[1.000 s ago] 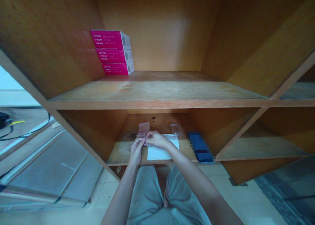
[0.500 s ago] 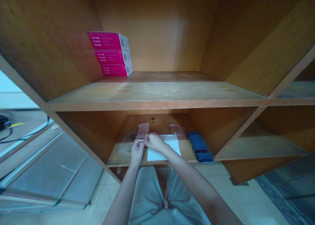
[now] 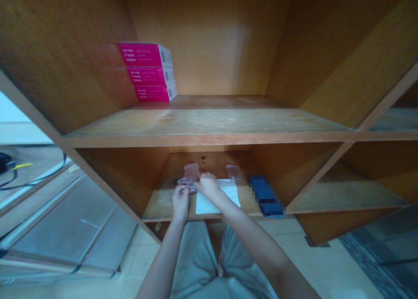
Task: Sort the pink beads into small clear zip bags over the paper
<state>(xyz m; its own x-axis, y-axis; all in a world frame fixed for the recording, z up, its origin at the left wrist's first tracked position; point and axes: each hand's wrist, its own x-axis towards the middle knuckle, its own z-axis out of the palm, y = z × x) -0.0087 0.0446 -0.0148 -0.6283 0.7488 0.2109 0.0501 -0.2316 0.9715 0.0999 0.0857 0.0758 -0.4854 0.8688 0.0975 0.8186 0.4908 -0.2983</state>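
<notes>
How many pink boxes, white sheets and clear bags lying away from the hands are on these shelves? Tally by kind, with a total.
Pink boxes: 3
White sheet: 1
Clear bag: 1
Total: 5
Not counted: pinkish plastic by the left hand and right hand; its pieces can't be told apart.

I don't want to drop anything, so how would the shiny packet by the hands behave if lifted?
The shiny packet is probably floppy, since it looks crumpled. Its glints suggest smooth film, so it may slip. It looks small by the left hand, so likely light, though its contents are unclear.
</notes>
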